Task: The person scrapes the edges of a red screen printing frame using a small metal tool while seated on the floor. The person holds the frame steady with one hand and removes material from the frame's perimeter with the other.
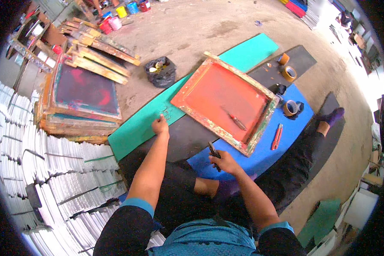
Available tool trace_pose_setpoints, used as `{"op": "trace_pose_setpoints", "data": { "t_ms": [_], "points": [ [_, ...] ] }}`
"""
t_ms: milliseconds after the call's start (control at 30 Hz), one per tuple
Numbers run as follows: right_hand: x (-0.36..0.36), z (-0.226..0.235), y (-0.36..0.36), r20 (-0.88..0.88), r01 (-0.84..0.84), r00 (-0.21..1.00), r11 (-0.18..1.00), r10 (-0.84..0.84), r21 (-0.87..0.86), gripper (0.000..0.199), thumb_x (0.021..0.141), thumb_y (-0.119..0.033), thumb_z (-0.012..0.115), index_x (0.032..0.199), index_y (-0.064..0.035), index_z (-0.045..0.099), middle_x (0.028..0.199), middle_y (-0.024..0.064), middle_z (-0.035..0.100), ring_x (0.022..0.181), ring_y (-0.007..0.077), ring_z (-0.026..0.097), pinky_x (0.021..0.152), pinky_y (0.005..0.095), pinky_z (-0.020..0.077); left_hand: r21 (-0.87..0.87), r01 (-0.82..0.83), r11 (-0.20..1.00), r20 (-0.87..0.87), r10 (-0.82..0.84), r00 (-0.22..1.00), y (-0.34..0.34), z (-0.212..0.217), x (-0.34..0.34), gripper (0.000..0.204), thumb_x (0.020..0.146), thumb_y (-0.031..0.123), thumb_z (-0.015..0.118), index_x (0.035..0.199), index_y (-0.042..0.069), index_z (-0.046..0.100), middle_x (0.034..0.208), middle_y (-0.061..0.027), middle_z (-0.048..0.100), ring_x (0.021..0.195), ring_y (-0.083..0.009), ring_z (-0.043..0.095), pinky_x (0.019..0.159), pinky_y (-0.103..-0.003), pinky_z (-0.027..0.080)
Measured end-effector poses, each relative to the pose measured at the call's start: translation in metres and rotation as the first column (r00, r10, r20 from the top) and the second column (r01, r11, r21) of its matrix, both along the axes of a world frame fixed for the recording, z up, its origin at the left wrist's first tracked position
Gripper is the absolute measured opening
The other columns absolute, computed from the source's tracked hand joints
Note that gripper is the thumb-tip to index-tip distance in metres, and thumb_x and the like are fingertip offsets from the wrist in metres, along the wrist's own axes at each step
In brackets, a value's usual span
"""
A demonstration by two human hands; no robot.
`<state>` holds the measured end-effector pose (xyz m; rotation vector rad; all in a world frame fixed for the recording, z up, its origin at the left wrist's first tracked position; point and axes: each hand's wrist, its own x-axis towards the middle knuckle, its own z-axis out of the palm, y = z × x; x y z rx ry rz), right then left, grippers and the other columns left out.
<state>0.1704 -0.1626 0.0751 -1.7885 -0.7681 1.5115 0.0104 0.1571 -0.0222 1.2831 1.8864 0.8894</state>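
Note:
My left hand [160, 126] is over the green sheet [134, 130], thumb and fingertips pinched together. Whatever they pinch is too small to make out. Just past the fingertips lies a small scatter of thin dark bits [165, 112]. My right hand [225, 162] is wrapped round a dark pair of pliers [214, 154], held above the blue sheet's near end. Ahead of both hands, a paint-stained wooden screen-printing frame [260, 143] with an orange-red mesh [226, 94] lies across the sheets. A screwdriver with a red handle [239, 123] rests on the mesh.
On the blue sheet [260, 158] lie a red-handled tool [277, 136] and a tape roll [290, 108]. More tape rolls [289, 74] lie on the dark sheet beyond. A black bag-lined bin [160, 72] stands ahead. Stacked frames [85, 91] and white sheet stacks [51, 170] are at left.

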Motion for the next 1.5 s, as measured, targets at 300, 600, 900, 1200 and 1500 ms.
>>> {"op": "trace_pose_setpoints", "data": {
  "t_ms": [300, 600, 900, 1200, 1500],
  "points": [
    [0.079, 0.043, 0.020, 0.814, 0.195, 0.469, 0.939, -0.343, 0.283, 0.031, 0.086, -0.018, 0.062, 0.111, 0.0005, 0.059, 0.108, 0.0244, 0.066, 0.086, 0.0398, 0.068, 0.073, 0.0509, 0.0544, -0.056, 0.312, 0.948, 0.328, -0.277, 0.903, -0.100, 0.042, 0.073, 0.029, 0.094, 0.024, 0.063, 0.087, -0.004, 0.067, 0.085, -0.0113, 0.070, 0.078, -0.0209, 0.064, 0.074, -0.035, 0.049],
    [0.123, 0.016, 0.041, 0.867, 0.273, 0.471, 0.961, -0.161, 0.030, 0.020, 0.084, -0.014, 0.060, 0.099, -0.0013, 0.059, 0.094, 0.0238, 0.068, 0.087, 0.0422, 0.067, 0.075, 0.0514, 0.0529, -0.167, 0.564, 0.808, 0.604, -0.369, 0.707, -0.191, 0.095, 0.123, 0.025, 0.093, 0.027, 0.064, 0.089, 0.003, 0.061, 0.071, -0.0018, 0.058, 0.050, -0.0090, 0.046, 0.046, -0.027, 0.038],
    [0.074, 0.057, 0.011, 0.610, 0.329, 0.705, 0.929, -0.360, 0.168, 0.033, 0.075, -0.027, 0.076, 0.092, -0.0008, 0.065, 0.085, 0.0221, 0.069, 0.079, 0.0377, 0.069, 0.074, 0.0474, 0.0536, 0.013, 0.748, 0.664, 0.430, -0.679, 0.595, -0.221, 0.096, 0.150, 0.037, 0.097, 0.035, 0.059, 0.106, -0.001, 0.064, 0.093, -0.0073, 0.066, 0.083, -0.0150, 0.062, 0.074, -0.033, 0.050],
    [0.102, 0.032, -0.109, -0.032, 0.421, 0.905, 0.902, -0.425, -0.094, 0.030, 0.095, -0.026, 0.061, 0.101, 0.0034, 0.057, 0.080, 0.0097, 0.065, 0.063, 0.0173, 0.064, 0.052, 0.0329, 0.0515, -0.037, 0.756, 0.654, 0.522, -0.632, 0.572, -0.236, 0.066, 0.094, 0.023, 0.101, 0.027, 0.052, 0.101, 0.004, 0.050, 0.078, -0.0016, 0.052, 0.056, -0.0087, 0.048, 0.049, -0.027, 0.044],
    [0.107, 0.015, -0.130, -0.166, 0.172, 0.963, 0.958, -0.212, -0.229, 0.036, 0.093, -0.031, 0.064, 0.110, 0.0009, 0.058, 0.091, 0.0118, 0.068, 0.073, 0.0195, 0.067, 0.059, 0.0351, 0.0532, -0.004, 0.839, 0.543, 0.364, -0.781, 0.507, -0.248, 0.049, 0.071, 0.029, 0.100, 0.033, 0.054, 0.106, 0.005, 0.054, 0.077, -0.0007, 0.056, 0.056, -0.0084, 0.050, 0.050, -0.026, 0.043]
  ]
}}
